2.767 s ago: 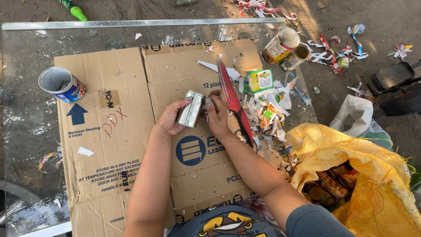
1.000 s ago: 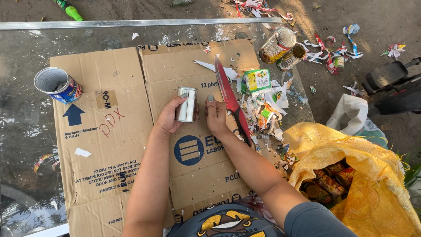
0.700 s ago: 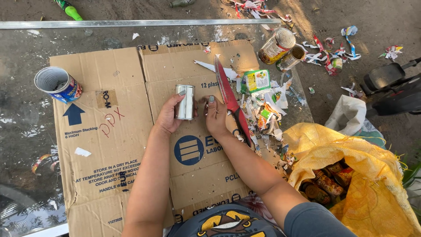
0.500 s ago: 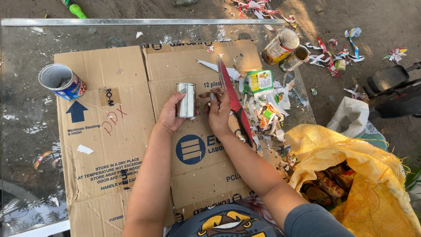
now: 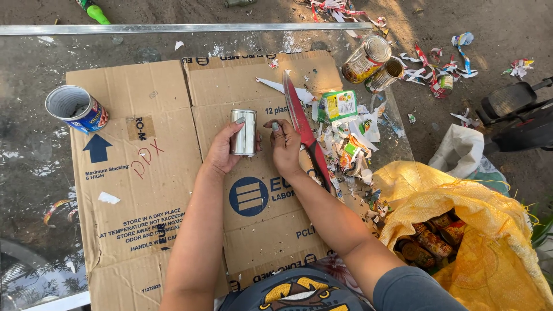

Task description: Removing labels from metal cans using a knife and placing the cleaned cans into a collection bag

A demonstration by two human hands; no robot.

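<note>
Over flattened cardboard (image 5: 173, 190), left hand (image 5: 222, 152) holds bare tin (image 5: 243, 132).

Only one view is showing: a head-worn camera, looking almost straight down from above the person's chest. The person's own torso is filling the bottom edge at six o'clock, and both forearms are reaching up toward the centre. The flattened brown cardboard sheet (image 5: 173, 190) is taking up the middle and left of the picture, seen from close, within arm's reach. The bare dirt ground (image 5: 489, 23) is running along twelve o'clock, farthest from the lens. The open yellow woven sack (image 5: 489, 219) is sitting at four o'clock, partly cut off by the frame's right edge.
</note>
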